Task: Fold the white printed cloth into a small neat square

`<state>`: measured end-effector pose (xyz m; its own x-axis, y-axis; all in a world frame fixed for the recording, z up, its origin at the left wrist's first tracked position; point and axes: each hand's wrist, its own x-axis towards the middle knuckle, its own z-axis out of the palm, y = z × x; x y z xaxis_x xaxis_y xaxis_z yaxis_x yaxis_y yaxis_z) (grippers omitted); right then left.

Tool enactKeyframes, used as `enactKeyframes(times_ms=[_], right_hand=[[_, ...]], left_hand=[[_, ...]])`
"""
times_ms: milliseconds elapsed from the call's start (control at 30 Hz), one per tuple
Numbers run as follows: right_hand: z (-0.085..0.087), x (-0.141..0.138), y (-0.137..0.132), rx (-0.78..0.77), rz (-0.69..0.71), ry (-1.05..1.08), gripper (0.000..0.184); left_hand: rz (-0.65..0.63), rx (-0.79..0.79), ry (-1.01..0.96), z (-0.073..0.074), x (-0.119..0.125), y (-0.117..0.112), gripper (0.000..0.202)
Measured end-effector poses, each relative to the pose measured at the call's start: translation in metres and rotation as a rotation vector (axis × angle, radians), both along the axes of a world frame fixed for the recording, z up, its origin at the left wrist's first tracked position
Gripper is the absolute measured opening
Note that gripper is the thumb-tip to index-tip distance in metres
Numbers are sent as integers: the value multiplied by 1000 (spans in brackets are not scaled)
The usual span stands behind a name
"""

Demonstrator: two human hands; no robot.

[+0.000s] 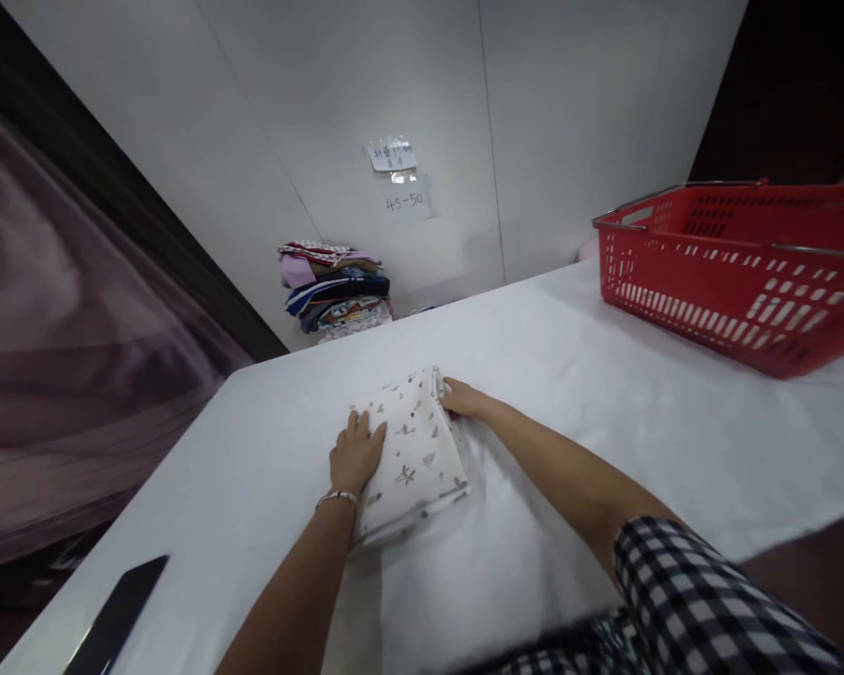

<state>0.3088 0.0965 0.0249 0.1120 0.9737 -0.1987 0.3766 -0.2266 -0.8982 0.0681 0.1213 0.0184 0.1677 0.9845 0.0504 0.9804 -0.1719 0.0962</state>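
A folded white cloth (414,448) with small grey-brown leaf and plant prints lies in front of me on the white-covered table. My left hand (355,454) rests flat on its left side, fingers spread, with a bracelet on the wrist. At the upper right edge of the cloth, my right hand (459,397) has its fingers closed on the layers there; the fingertips are partly hidden by the fabric. Whether the cloth is a garment or a sheet cannot be made out.
A red plastic basket (710,281) with metal handles stands on the table (535,356) at the right. Folded clothes (338,286) are stacked by the wall beyond the far edge. A dark flat object (118,614) lies at the near left. Sheer curtain fabric (63,328) hangs at the left.
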Motion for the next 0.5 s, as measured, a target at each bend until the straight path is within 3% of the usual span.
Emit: enactKeyframes(times_ms=[133,233,333,400,500], right_hand=[[10,-6,-42,-62,76,58,71],[13,-10,-66,-84,86,66,81],[13,-13,-81,-117,79,72,90],[9,-15,-87,-102,49,88,90],[0,-17,-91,-18,-52,93,82]], left_hand=[[5,-47,-17,3,-2,5,66],[20,-149,0,14,0,10,66],[-26,-155,35,25,10,1,65],[-126,-111,37,26,19,-15,63],[-351,-43,50,13,29,-45,59]])
